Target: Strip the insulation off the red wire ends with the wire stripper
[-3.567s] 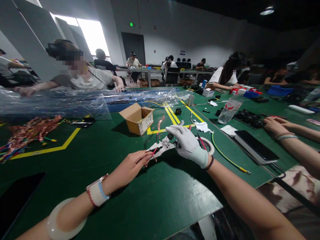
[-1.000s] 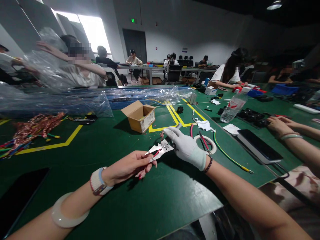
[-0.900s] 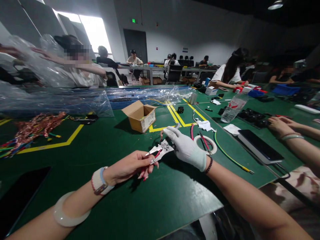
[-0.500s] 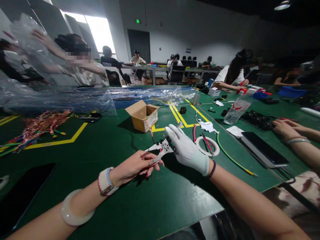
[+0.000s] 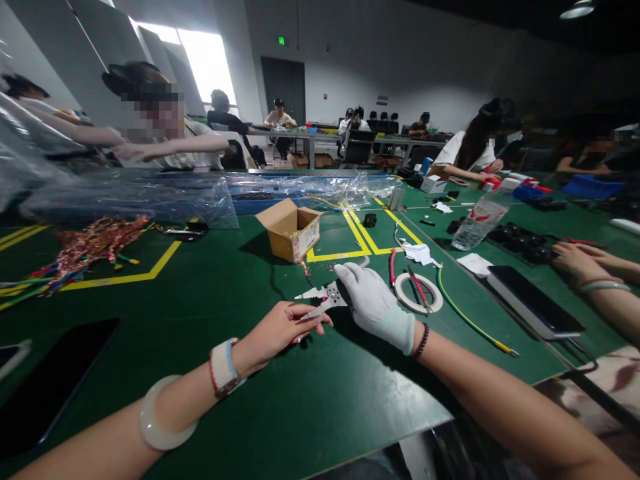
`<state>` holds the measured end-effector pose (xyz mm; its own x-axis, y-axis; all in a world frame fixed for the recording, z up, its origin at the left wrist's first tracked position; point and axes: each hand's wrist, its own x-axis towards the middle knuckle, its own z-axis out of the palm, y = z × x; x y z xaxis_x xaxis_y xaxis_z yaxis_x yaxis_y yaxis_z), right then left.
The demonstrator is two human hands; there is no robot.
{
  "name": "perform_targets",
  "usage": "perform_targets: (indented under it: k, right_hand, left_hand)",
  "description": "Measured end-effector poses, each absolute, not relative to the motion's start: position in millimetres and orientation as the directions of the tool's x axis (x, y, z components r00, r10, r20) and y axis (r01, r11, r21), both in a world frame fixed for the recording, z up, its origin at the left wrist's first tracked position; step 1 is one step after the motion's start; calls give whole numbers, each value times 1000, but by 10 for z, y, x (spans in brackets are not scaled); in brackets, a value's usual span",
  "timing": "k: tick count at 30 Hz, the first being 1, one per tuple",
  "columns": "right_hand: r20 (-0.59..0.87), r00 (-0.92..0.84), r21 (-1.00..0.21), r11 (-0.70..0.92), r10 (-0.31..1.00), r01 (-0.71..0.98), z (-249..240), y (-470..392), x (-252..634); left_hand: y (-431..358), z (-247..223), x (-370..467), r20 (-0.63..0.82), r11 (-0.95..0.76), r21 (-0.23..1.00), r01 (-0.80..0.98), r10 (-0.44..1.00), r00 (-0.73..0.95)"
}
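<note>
wire strippers [image 5: 327, 298] are hanging just above the green tabletop [image 5: 240, 427], jaws standing apart and pointing left. the right hand [image 5: 377, 303], wearing a white glove, is keeping its grip wrapped around the handles. the bare left hand [image 5: 280, 330] is reaching in from the other side, its fingers touching the lower jaw; i cannot tell what its grip is pinching, if anything. on the near left, a dark flat slab [image 5: 55, 380] is lying beside the left forearm.

a little farther, a roll of white tape [image 5: 438, 300] is resting right of the glove, with a piece of red cable [image 5: 420, 290] lying across it. a green-and-yellow wire [image 5: 467, 320] is curving along beside the roll. a frayed copper strand [image 5: 304, 268] is showing just beyond the jaws, in front of a small carton [image 5: 283, 247] whose flap is standing up. a heap of copper strands [image 5: 95, 250] is spreading on the left, while a co-worker's hand [image 5: 577, 263] is resting at the right.

farther on, a clear bottle [image 5: 480, 223] is leaning, and crinkled plastic film [image 5: 190, 200] is stretching across the tabletop. behind it, a person [image 5: 173, 150] is holding both arms out. other people are sitting at a back table, and a green sign [image 5: 281, 41] is glowing above a dark door [image 5: 285, 90].
</note>
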<state>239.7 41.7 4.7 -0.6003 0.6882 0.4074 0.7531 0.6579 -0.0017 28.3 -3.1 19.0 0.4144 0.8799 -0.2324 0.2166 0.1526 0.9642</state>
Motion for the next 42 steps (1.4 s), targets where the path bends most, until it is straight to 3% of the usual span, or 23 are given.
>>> perform_targets:
  k: [10,21,27,34,42]
  right_hand:
    - [335,-591,182,565,734,804,103,413,2387]
    - [191,-577,196,546,794,815,225,408,2398]
    - [227,-572,203,536,788,819,316,361,2437]
    - [264,-559,76,561,786,824,274,344,2438]
    - [164,-510,-148,532,844,834,367,280,2458]
  left_hand:
    - [-74,183,302,-190,99,959,266,920,344]
    - [-59,190,294,-148,49,960,275,925,351]
    - [-55,193,284,-87,-30,948,318,934,348]
    - [-29,152,253,16,-145,928,343,936,352]
    - [13,148,221,105,-243,898,367,928,356]
